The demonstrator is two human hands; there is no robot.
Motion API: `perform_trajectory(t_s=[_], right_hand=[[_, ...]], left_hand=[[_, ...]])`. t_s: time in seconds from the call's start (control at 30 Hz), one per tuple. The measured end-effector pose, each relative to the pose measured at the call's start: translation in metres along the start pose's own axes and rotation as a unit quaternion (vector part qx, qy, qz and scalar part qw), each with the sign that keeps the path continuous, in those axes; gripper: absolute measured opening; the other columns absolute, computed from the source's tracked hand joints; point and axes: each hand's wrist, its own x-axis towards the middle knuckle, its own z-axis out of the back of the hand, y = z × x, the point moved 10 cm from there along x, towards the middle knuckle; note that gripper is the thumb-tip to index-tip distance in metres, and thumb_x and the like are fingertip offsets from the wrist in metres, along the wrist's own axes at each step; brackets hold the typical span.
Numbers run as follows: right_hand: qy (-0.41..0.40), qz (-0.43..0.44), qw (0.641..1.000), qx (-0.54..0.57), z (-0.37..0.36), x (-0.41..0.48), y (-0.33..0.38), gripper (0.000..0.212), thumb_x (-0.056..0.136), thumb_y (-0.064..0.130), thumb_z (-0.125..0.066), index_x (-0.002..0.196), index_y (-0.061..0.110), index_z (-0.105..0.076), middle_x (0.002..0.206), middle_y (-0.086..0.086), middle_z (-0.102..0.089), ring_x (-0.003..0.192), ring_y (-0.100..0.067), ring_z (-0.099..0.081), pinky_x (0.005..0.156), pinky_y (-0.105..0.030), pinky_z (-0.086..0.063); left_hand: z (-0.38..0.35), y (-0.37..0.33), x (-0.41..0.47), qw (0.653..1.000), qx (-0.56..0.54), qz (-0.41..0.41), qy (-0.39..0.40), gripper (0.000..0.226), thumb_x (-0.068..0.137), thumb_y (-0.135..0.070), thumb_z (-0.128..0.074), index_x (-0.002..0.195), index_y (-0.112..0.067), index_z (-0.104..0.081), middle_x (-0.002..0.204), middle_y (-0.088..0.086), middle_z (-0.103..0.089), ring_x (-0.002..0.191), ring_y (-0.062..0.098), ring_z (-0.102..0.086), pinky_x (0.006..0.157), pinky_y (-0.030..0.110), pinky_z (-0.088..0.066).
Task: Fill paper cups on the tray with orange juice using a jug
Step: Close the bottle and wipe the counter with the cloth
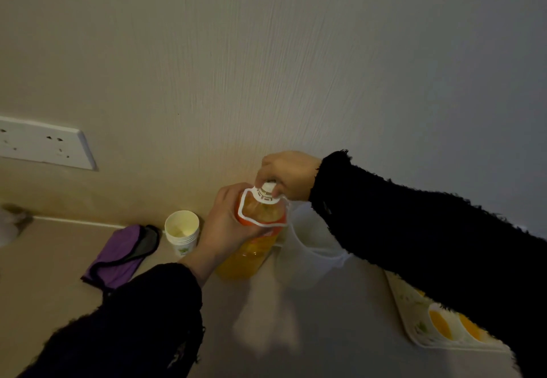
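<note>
Juice bottle (pixel 251 256) stands upright on the table (pixel 296 333), close to the wall, with the clear jug (pixel 310 247) just beside it on the right, apparently empty. The left grip (pixel 228 223) is wrapped round the bottle's shoulder, under the white carry handle. The right grip (pixel 288 173) pinches the white cap (pixel 268 187) from above. Whether the cap is coming off or going on cannot be told. With the jug looking dry, opening to refill it seems the likelier step.

To do it well, the bottle's base should stay flat on the table and the left grip should hold firm without squeezing. The plastic wall is soft, and the juice may well up once the cap is loose. Only the right wrist should turn, and the cap should be lifted straight up.

Two paper cups (pixel 441 323) on the tray (pixel 398 294) at lower right already hold juice. The right sleeve hides the rest of the tray. A stack of spare cups (pixel 182 229) and a purple cloth (pixel 118 256) lie to the left.
</note>
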Motion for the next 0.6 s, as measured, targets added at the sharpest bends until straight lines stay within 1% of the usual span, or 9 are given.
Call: perform_trajectory(t_s=[0.13, 0.17, 0.23, 0.27, 0.33, 0.43, 0.5, 0.57, 0.6], right_hand=[[-0.043, 0.04, 0.998, 0.001, 0.005, -0.014, 0.001, 0.035, 0.093, 0.013, -0.057, 0.128, 0.011, -0.056, 0.128, -0.007, -0.058, 0.118, -0.022, -0.053, 0.099, -0.028, -0.039], [-0.05, 0.046, 0.998, 0.001, 0.004, -0.018, 0.001, 0.034, 0.092, 0.011, -0.059, 0.126, 0.009, -0.057, 0.126, -0.008, -0.059, 0.117, -0.023, -0.054, 0.097, -0.028, -0.039], [-0.06, 0.046, 0.997, 0.011, 0.001, -0.022, -0.002, 0.034, 0.089, 0.008, -0.062, 0.123, 0.007, -0.06, 0.124, -0.009, -0.06, 0.115, -0.024, -0.054, 0.095, -0.026, -0.039], [-0.064, 0.043, 0.997, 0.02, -0.001, -0.024, -0.004, 0.034, 0.088, 0.007, -0.063, 0.122, 0.007, -0.061, 0.124, -0.009, -0.06, 0.114, -0.023, -0.054, 0.094, -0.025, -0.039], [-0.075, 0.039, 0.996, 0.029, -0.002, -0.026, -0.007, 0.035, 0.089, 0.009, -0.063, 0.123, 0.008, -0.061, 0.124, -0.008, -0.06, 0.115, -0.023, -0.054, 0.094, -0.025, -0.038], [-0.081, 0.027, 0.995, 0.044, -0.002, -0.029, -0.012, 0.035, 0.09, 0.015, -0.061, 0.125, 0.01, -0.06, 0.124, -0.006, -0.06, 0.112, -0.02, -0.054, 0.091, -0.023, -0.038], [-0.078, 0.016, 0.996, 0.048, -0.002, -0.031, -0.017, 0.037, 0.09, 0.027, -0.062, 0.124, 0.012, -0.06, 0.12, -0.004, -0.062, 0.107, -0.018, -0.055, 0.088, -0.024, -0.039], [-0.076, -0.019, 0.995, 0.058, -0.004, -0.033, -0.028, 0.041, 0.089, 0.041, -0.06, 0.117, 0.012, -0.064, 0.108, -0.004, -0.065, 0.096, -0.018, -0.057, 0.079, -0.026, -0.041], [-0.08, -0.049, 0.993, 0.071, -0.005, -0.034, -0.035, 0.043, 0.089, 0.048, -0.057, 0.108, 0.01, -0.065, 0.097, -0.004, -0.065, 0.087, -0.018, -0.056, 0.073, -0.026, -0.04]], left_hand=[[-0.012, -0.006, 0.003, 0.999, 0.033, -0.004, 0.037, 0.069, 0.051, -0.069, -0.073, 0.111, -0.049, -0.044, 0.111, -0.021, -0.055, 0.097, 0.003, -0.056, 0.078, 0.015, -0.045], [-0.016, -0.007, 0.005, 0.997, 0.049, -0.007, 0.051, 0.067, 0.051, -0.072, -0.074, 0.107, -0.049, -0.046, 0.107, -0.024, -0.056, 0.095, 0.002, -0.058, 0.077, 0.017, -0.047], [-0.025, -0.007, 0.01, 0.993, 0.094, -0.021, 0.074, 0.071, 0.049, -0.074, -0.075, 0.11, -0.045, -0.052, 0.106, -0.02, -0.061, 0.094, 0.006, -0.06, 0.079, 0.03, -0.054], [-0.028, -0.007, 0.011, 0.99, 0.109, -0.025, 0.081, 0.075, 0.048, -0.071, -0.077, 0.113, -0.041, -0.053, 0.107, -0.018, -0.062, 0.096, 0.009, -0.06, 0.08, 0.036, -0.055], [-0.032, -0.008, 0.012, 0.988, 0.126, -0.029, 0.084, 0.079, 0.051, -0.067, -0.079, 0.118, -0.037, -0.051, 0.114, -0.016, -0.059, 0.104, 0.012, -0.056, 0.085, 0.04, -0.053], [-0.033, -0.009, 0.012, 0.986, 0.143, -0.029, 0.079, 0.082, 0.055, -0.065, -0.079, 0.125, -0.032, -0.048, 0.121, -0.014, -0.056, 0.111, 0.014, -0.051, 0.089, 0.04, -0.05], [-0.033, -0.013, 0.01, 0.986, 0.149, -0.03, 0.074, 0.084, 0.057, -0.063, -0.079, 0.128, -0.031, -0.047, 0.124, -0.013, -0.054, 0.113, 0.013, -0.049, 0.091, 0.039, -0.049], [-0.034, -0.016, 0.008, 0.984, 0.158, -0.027, 0.072, 0.084, 0.059, -0.063, -0.078, 0.129, -0.03, -0.046, 0.125, -0.012, -0.054, 0.113, 0.013, -0.048, 0.09, 0.037, -0.048], [-0.035, -0.016, 0.008, 0.984, 0.164, -0.026, 0.071, 0.084, 0.058, -0.066, -0.076, 0.129, -0.03, -0.047, 0.124, -0.012, -0.055, 0.112, 0.014, -0.049, 0.088, 0.036, -0.049]])
